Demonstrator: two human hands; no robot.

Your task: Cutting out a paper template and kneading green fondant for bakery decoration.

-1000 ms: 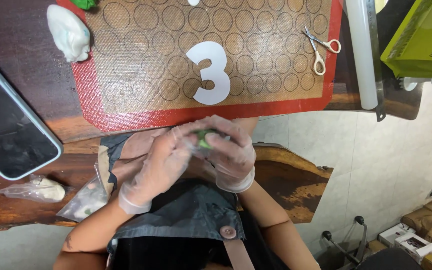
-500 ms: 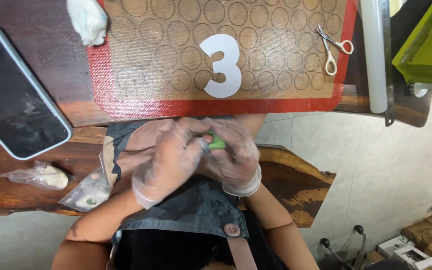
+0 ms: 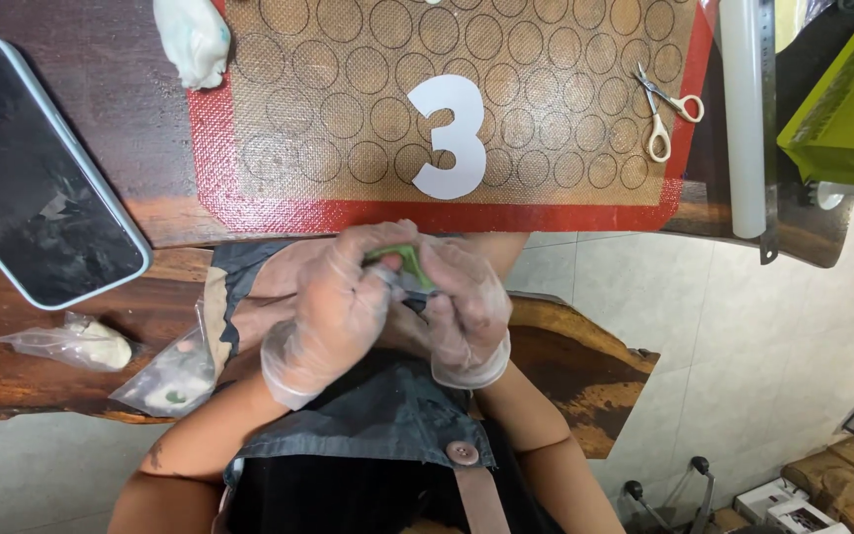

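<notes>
A: What are the hands doing?

B: Both wear thin clear gloves. The left hand (image 3: pixel 333 302) and the right hand (image 3: pixel 462 302) meet just below the near edge of the baking mat (image 3: pixel 249 188), over the person's dark apron (image 3: pixel 387 415). Between them sits a small green lump (image 3: pixel 405 261).

A: How do the fingers stand?

B: The left hand's fingers are curled and pressed together around the lump from its side. The right hand's fingertips pinch it from the other side. Only the top of the lump shows; the rest is hidden by the fingers.

A: What lies on the mat?

B: A white paper cut-out of a numeral (image 3: pixel 452 135) sits in the middle, well apart from the hands. Small scissors (image 3: pixel 666 111) with pale handles lie at the mat's right edge. A white lump of dough (image 3: pixel 193 38) lies at the far left corner, half on the mat, half on the dark wooden table (image 3: pixel 101 119).

A: And beside the mat?

B: A phone (image 3: pixel 37 168), screen dark, lies on the table to the left. Nearer, two clear bags: one with a pale lump (image 3: pixel 81 343), one with a white and green bit (image 3: pixel 172 376) just beside the left forearm. To the right, a white rolling pin (image 3: pixel 743 119) lies next to a metal ruler (image 3: pixel 769 129), and a green box (image 3: pixel 847 99) stands at the far right.
</notes>
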